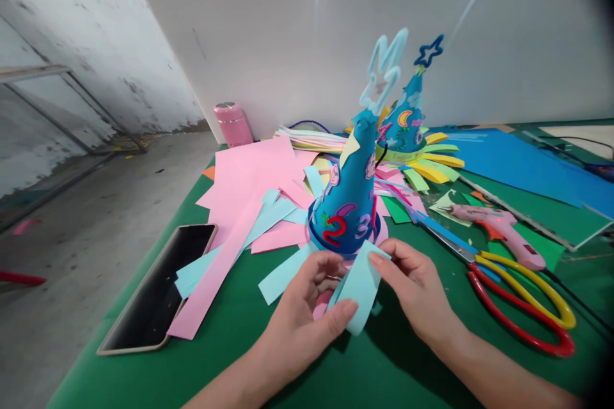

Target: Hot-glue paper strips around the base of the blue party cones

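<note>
A light blue paper strip [359, 291], bent over on itself, is between my two hands. My left hand [314, 307] pinches its lower end between thumb and fingers; a bit of pink shows behind those fingers. My right hand [407, 275] grips the strip's upper end with thumb and forefinger. Just beyond stands a blue paper cone hat [355, 188] with a red 2, a purple 3, stickers and a light blue pipe-cleaner shape [384, 73] on its tip. Another light blue strip [284, 273] lies beside my left hand, reaching toward the hat's base.
At left are a phone [163, 284], a pink strip [218, 275] and pink sheets [254, 172]. Scissors [518, 300] and a pink glue gun [499, 227] with a cord lie at right. Behind stand a second cone hat [405, 116] and a pink flask [233, 124]; blue sheets [522, 166] lie back right.
</note>
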Action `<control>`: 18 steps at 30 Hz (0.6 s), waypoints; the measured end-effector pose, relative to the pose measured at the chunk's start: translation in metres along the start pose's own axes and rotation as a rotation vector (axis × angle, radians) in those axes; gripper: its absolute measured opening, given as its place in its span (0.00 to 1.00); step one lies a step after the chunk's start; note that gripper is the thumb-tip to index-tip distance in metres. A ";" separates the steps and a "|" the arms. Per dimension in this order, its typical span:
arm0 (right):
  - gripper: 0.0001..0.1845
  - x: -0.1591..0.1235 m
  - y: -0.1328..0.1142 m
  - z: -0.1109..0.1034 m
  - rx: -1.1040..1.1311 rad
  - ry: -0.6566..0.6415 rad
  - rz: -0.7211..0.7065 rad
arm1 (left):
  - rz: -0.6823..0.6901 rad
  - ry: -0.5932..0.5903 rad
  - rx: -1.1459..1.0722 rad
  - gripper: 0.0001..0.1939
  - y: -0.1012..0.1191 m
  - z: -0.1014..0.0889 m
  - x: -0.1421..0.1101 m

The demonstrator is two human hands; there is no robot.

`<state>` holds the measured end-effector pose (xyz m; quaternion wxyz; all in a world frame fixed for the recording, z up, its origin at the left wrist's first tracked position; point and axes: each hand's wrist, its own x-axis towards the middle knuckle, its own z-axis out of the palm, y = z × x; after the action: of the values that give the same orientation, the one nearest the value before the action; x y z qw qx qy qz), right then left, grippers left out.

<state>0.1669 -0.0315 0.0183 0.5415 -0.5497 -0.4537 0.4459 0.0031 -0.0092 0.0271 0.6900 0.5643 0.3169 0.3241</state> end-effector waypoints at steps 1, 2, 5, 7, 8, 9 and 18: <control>0.13 0.001 0.000 -0.002 0.022 0.024 -0.001 | 0.035 -0.016 0.025 0.16 -0.001 0.000 0.000; 0.13 0.002 0.001 -0.003 0.045 0.042 0.003 | 0.072 -0.029 0.057 0.14 -0.001 0.001 0.000; 0.13 0.004 0.002 -0.006 0.094 0.080 0.013 | 0.143 -0.033 0.187 0.06 -0.005 0.001 0.002; 0.13 0.004 0.003 -0.007 0.106 0.099 0.001 | 0.139 0.010 0.272 0.09 -0.008 0.000 0.004; 0.13 0.004 0.003 -0.008 0.108 0.106 -0.009 | 0.133 0.039 0.302 0.10 -0.009 -0.001 0.005; 0.13 0.004 0.003 -0.008 0.109 0.113 -0.019 | 0.132 0.071 0.321 0.11 -0.010 -0.002 0.005; 0.11 0.001 0.014 -0.005 0.136 0.138 -0.051 | 0.213 0.197 0.353 0.11 -0.008 -0.005 0.003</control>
<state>0.1720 -0.0317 0.0048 0.6187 -0.5293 -0.3977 0.4230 0.0013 -0.0051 0.0185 0.5083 0.6722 0.3731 0.3881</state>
